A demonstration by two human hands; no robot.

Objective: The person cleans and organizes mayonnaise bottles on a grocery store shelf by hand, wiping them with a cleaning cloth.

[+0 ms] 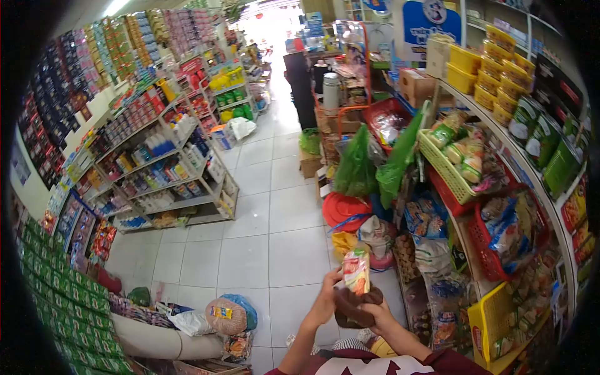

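The right hand [379, 314] has its fingers closed on a brown, soft-looking item [354, 306]; whether the left [329, 297] grips, I cannot tell. Just above stands a printed packet [356, 270], probably light, slippery, crushable: hold its sides gently. Beyond: tiled floor [249, 206], shelves [187, 201].

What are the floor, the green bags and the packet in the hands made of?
Floor: probably smooth ceramic tile; it shines, with thin lines in a grid.
Green bags: soft plastic, it seems; they look thin and creased.
Packet: maybe plastic film, smooth and printed; it could be paper.
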